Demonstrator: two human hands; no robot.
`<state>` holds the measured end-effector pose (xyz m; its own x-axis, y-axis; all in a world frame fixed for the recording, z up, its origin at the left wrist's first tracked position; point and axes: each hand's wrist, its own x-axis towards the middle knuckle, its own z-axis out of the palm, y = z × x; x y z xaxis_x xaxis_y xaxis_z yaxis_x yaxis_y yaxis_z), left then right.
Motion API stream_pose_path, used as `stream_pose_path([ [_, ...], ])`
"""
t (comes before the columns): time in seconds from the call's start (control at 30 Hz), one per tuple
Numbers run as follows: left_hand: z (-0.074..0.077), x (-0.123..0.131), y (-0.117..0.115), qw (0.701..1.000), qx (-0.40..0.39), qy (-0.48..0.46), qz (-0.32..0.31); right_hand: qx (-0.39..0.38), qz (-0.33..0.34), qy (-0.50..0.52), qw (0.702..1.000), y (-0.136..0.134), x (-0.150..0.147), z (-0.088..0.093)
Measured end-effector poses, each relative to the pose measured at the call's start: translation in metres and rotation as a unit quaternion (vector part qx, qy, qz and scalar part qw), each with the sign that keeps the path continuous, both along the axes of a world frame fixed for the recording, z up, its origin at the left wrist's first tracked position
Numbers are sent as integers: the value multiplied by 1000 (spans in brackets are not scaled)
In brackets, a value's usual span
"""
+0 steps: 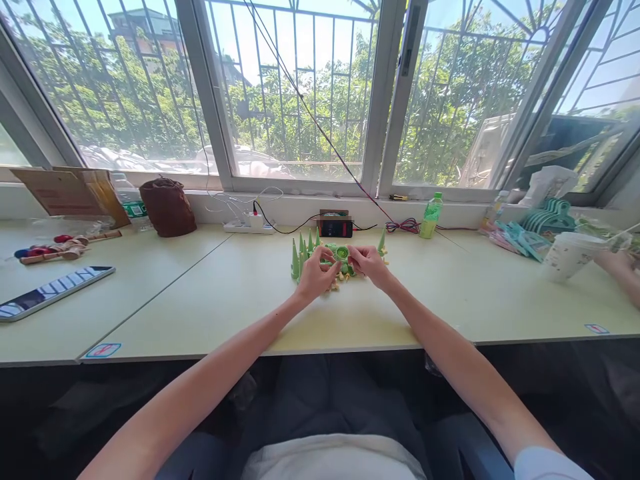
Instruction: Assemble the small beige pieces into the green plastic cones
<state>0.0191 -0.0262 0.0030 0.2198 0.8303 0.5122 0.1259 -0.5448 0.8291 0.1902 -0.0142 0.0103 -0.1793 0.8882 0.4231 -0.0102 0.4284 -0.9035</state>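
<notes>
Both my hands meet over the middle of the table. My left hand (318,272) and my right hand (369,264) have their fingers closed on a small round green piece (343,253) between them, its open ring side facing me. Several pointed green cones (295,259) stand upright just left of my left hand, and another green cone (383,240) rises behind my right hand. Around and under my fingers lie more green pieces and small yellowish pieces (334,287), partly hidden by the hands.
Behind the pieces stands a black device (336,229). A green bottle (431,215), power strip (250,227), brown bag (168,207) and cables line the windowsill. A phone (55,292) lies left; a white cup (570,255) and another person's hand (620,270) are right.
</notes>
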Motion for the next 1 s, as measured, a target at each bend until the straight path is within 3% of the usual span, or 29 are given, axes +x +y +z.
stream_pose_path([
  [0.1, 2, 0, 2, 997, -55, -51, -17, 16, -9, 9, 1000, 0, 0, 0],
  [0.27, 8, 1, -2, 970, -197, -76, -122, 42, 2, -27, 999, 1, -1, -3],
  [0.4, 12, 0, -6, 962, -212, -72, -154, 53, 4, -61, 997, 2, 0, -6],
  [0.67, 4, -3, -4, 986, -107, -7, -126, 36, 9, -81, 996, -6, 0, 0],
  [0.8, -8, -3, 2, 996, 2, 60, -70, -12, 28, -67, 997, -6, 1, 1],
  [0.9, -12, -5, 5, 986, 118, 110, -33, -39, 35, -62, 997, -3, 1, -1],
  [1.0, -11, -4, 5, 980, 159, 123, -9, -35, 27, -59, 997, -1, 1, -3],
])
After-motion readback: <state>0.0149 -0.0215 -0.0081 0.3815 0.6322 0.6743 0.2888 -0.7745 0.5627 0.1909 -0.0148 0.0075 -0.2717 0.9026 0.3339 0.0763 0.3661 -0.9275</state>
